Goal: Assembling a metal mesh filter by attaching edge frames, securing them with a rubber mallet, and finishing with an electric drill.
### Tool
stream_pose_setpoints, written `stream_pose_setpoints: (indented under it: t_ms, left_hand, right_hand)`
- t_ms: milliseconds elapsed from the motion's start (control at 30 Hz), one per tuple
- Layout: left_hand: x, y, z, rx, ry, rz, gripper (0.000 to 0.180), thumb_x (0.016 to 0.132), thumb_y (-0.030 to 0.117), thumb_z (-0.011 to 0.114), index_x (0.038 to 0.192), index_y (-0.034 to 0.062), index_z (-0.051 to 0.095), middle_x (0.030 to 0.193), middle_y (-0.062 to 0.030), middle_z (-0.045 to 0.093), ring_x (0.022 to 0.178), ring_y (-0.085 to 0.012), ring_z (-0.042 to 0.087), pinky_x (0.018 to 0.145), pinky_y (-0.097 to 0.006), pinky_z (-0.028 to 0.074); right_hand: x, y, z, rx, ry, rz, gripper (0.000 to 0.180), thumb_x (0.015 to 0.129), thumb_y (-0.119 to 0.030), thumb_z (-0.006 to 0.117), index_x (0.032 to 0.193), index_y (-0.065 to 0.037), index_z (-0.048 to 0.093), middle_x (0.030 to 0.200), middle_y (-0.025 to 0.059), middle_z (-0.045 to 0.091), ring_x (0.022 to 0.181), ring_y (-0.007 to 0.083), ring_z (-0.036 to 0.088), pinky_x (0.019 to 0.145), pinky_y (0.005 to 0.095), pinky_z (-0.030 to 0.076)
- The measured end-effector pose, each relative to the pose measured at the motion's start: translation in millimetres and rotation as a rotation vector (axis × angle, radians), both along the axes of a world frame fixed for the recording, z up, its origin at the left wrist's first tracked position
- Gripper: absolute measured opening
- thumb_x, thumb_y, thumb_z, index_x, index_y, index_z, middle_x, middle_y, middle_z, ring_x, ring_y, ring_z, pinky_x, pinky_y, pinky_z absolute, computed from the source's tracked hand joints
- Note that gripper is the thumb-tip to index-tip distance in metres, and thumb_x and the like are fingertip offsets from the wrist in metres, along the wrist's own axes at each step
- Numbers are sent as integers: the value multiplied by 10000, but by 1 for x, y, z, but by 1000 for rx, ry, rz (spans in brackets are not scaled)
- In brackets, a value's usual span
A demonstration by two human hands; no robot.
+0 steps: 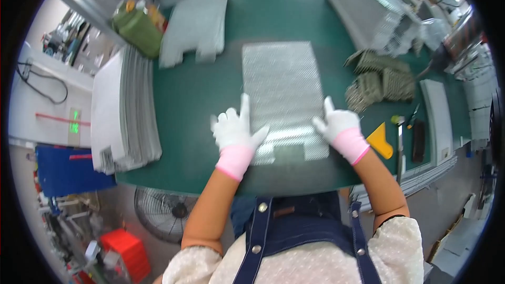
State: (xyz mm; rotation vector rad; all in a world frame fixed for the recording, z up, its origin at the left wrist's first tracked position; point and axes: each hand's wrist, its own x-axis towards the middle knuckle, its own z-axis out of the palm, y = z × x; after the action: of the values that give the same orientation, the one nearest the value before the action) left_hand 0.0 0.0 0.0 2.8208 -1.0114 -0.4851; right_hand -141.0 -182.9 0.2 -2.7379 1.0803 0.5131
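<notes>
A silver-grey textured sheet (pixel 281 84) with a notch in its near edge lies flat on the green tabletop in front of me. My left hand (pixel 231 130), in a white glove with a pink cuff, rests at the sheet's left edge. Its fingers are spread, the index finger runs along that edge and the thumb touches the near part. My right hand (pixel 341 126), gloved the same way, is at the right edge with index finger and thumb stretched apart. Neither hand grips anything. The undersides of both hands are hidden.
To the left stand a stack of notched sheets (pixel 126 110) and a green canister (pixel 138 29). Another notched sheet (pixel 194 26) lies at the far left. On the right are folded olive cloth (pixel 386 81), a yellow scraper (pixel 381 141) and a tall silver stack (pixel 368 13).
</notes>
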Motion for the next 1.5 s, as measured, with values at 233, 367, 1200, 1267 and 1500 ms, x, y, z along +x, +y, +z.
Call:
stream_pose_setpoints:
  t_ms: [233,367,1200,1267,1500]
  left_hand:
    - [27,-6,-14,-324,-288,-416,451,771,421,619,1142,165,617,1396,-192,361,1302,-397,273,1085,-520,153]
    - [35,-26,-25,-384,-209,-426,332,773,402,627,943,123,684,1380,-193,387,1298,-390,283,1085,-518,153]
    - [39,-24,-18,-352,-202,-347,332,757,381,656,936,102,675,1315,-190,456,1258,-371,355,1065,-519,199]
    - [40,-27,-19,-633,-201,-289,418,774,386,648,1051,73,635,1308,-195,459,1243,-366,378,1067,-483,223]
    - [-41,-61,71,-1711,1074,222,537,865,24,566,1352,-27,345,1290,-158,485,1197,-253,474,1012,-333,382]
  right_hand:
    - [5,-173,108,-875,-1226,134,387,791,-257,641,1083,-18,555,993,155,593,940,326,544,828,421,420]
    - [35,-267,123,-814,-708,-266,664,779,-500,601,1202,1,499,1212,226,524,1139,371,480,968,415,387]
    - [65,-230,127,-598,-1442,301,532,802,-127,628,1291,-23,449,1225,207,475,1141,360,438,1004,417,327]
    - [65,-164,109,-480,-1458,358,565,786,-82,607,1315,-23,418,1282,211,424,1185,357,408,1016,419,316]
    - [25,11,42,-95,-1300,627,756,671,-278,687,1296,13,378,1306,264,373,1203,424,390,998,496,330]
